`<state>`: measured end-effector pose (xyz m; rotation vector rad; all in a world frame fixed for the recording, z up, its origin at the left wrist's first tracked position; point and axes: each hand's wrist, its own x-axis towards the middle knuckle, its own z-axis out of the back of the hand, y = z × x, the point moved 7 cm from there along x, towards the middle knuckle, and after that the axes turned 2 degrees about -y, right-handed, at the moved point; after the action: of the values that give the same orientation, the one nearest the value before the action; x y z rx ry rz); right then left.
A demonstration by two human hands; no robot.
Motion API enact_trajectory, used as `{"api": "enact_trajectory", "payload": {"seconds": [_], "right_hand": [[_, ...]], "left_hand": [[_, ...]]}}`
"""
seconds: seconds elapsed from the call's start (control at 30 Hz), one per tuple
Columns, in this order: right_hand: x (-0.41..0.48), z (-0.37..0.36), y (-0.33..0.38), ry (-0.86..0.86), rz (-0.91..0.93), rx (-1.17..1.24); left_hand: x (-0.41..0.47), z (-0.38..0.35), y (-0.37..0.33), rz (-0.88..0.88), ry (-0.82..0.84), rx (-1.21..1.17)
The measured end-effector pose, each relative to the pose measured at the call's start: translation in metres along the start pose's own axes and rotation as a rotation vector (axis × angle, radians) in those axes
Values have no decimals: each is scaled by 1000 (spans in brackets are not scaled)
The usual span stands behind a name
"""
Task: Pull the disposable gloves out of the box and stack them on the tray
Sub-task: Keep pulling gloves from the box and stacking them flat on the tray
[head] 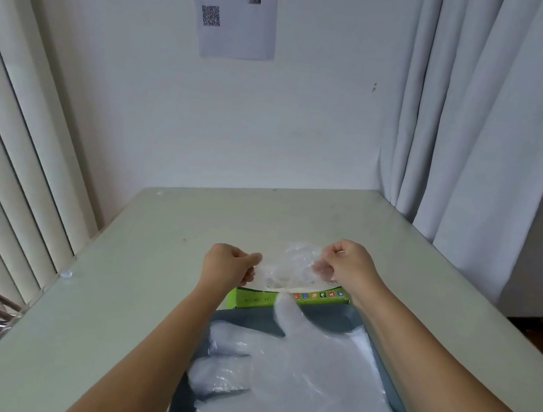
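**Status:** task under way, partly complete.

**Item 1, glove in hand.** A crumpled clear glove [293, 265] is held in the air between both hands, above the green box [251, 299]. The left hand [229, 267] pinches its left edge, with the fingers [251, 259] curled and clamped on the film. The right hand [348, 264] pinches the right edge the same way, fingers curled tight onto the film. The glove's lower edge hangs toward the box opening. Whether it is fully free of the box cannot be told.

**Item 2, tray.** The blue-grey tray [331, 319] sits on the bench [134, 291], nearest the person. The box stands at its far edge, touching it or just beside it. A stack of gloves [295, 382] lies flat in the tray, with digits pointing left, cuff to the right and thumb reaching toward the box. The film looks layered, so I judge that more than 1 glove is there. The exact count cannot be read.

**Item 3, outstanding.** The held glove is not yet spread flat or laid on the stack. The number of gloves left in the box is hidden.

**Judgement:** 1 pull is at or near completion and its placement is not yet done. The film is thin and likely to cling, so the glove will need opening out before it can lie square on the stack.
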<state>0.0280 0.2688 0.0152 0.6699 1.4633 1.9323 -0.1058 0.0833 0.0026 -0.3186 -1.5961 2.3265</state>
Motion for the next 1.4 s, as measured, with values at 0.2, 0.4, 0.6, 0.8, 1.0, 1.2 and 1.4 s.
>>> {"api": "enact_trajectory", "payload": {"seconds": [0.2,0.4,0.6,0.8,1.0,1.2,1.4], "right_hand": [[10,14,-21,-118,-67,-83],[11,20,-31,-143,-119,-17],[12,3,-27,37,-117,37],[2,-23,-10,183,-3,-275],[3,-34,9,-31,178,-327],[-2,1,43,-244,230,-65],[-14,44,82,-168,207,618]], "left_hand": [[13,11,17,30,-82,305],[-14,-8,-26,-526,-206,352],[-14,-55,-24,-654,172,749],[-11,-56,-3,-522,305,697],[-14,-58,4,-426,452,767],[-23,-55,0,-319,503,833],[-21,-55,-1,-283,516,829]]}}
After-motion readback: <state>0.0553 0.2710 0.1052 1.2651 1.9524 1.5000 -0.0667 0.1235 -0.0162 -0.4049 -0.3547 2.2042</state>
